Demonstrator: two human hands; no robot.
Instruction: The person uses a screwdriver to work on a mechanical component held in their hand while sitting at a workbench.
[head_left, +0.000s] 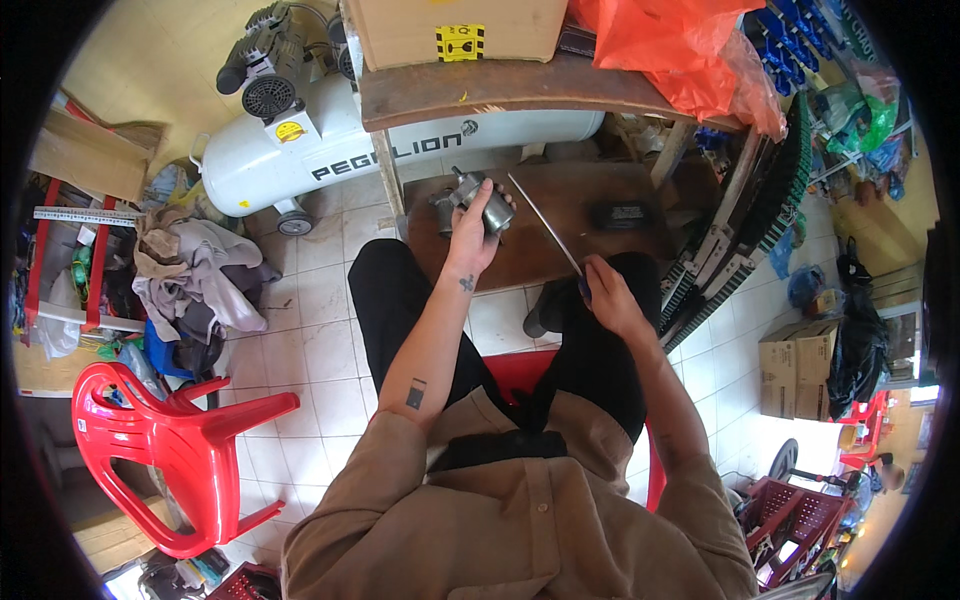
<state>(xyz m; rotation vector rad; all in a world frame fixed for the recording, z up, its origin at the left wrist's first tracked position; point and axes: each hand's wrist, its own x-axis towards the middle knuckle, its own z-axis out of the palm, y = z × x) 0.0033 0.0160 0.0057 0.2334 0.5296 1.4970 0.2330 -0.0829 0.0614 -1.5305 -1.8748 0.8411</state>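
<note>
I hold a silver metal cylindrical part in my left hand, raised above a brown wooden low bench. My right hand grips a long tool with a thin metal shaft and a dark handle, its tip pointing up beside the part without touching it. A second metal piece rests on the bench behind my left hand. A black rectangular object lies on the bench's right side.
A white air compressor, wooden shelf and orange plastic are ahead. A red chair and piled cloth are at left; rail parts and boxes at right. A person is at far right.
</note>
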